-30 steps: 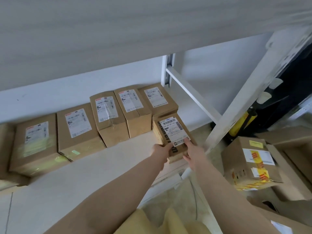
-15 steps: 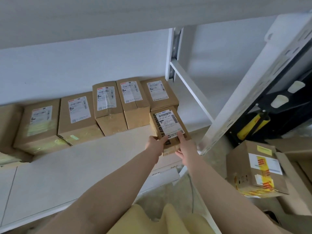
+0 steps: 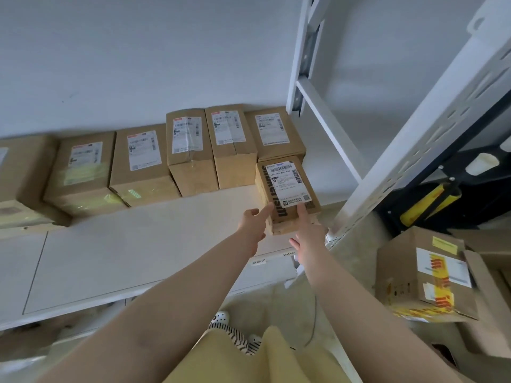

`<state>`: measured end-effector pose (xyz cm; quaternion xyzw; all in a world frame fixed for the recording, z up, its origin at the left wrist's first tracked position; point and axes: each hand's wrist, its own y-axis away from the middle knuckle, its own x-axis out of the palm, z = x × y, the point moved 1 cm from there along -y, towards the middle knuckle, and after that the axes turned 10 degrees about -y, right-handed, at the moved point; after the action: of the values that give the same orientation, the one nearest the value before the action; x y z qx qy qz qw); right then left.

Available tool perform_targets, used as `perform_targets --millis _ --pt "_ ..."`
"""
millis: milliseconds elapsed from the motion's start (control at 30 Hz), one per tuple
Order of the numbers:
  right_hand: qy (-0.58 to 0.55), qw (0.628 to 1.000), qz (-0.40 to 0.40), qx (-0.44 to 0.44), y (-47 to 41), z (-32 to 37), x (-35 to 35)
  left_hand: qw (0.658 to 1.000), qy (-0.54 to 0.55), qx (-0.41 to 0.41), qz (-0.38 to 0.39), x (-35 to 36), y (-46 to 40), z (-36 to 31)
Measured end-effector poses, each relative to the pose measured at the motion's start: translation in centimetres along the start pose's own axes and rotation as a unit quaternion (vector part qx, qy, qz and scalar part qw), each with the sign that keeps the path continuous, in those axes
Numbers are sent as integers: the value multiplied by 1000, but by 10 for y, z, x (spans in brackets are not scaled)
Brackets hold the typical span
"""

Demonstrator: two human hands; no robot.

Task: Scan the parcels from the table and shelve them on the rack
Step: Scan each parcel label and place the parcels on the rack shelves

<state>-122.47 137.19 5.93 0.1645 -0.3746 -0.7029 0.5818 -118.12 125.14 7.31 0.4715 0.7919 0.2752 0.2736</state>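
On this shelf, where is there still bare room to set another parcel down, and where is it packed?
Free: the front strip of the shelf, between the back row of boxes and the front edge, left of the small parcel both hands touch. Crowded: along the wall and the right corner by the upright.

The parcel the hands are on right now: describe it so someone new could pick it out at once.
On the white rack shelf, a row of brown boxes lines the back wall. At the row's right end, one small parcel sits alone in front, by the slotted upright. Only it carries bold black lettering beside its label, with both hands' fingers touching its near end.
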Motion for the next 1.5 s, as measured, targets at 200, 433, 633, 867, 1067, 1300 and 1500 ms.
perform_targets --millis 200,433,633,867,1067,1300,1500 --pt "36 994 58 84 46 -37 -5 991 130 -9 -22 -48 17 43" --pt "104 978 167 64 74 -92 44 941 297 -35 -161 -144 50 117" --pt "156 953 250 74 118 -168 104 874 413 -41 -251 -242 90 178" --pt "243 907 331 96 208 -295 189 826 478 -22 -298 -366 140 264" --pt "290 880 356 122 282 -409 238 799 498 -51 -334 -484 177 352" --pt "376 823 406 128 375 -520 301 761 499 -78 -407 -617 234 436" --pt "425 769 458 135 431 -603 362 688 572 -78 -440 -695 252 482"
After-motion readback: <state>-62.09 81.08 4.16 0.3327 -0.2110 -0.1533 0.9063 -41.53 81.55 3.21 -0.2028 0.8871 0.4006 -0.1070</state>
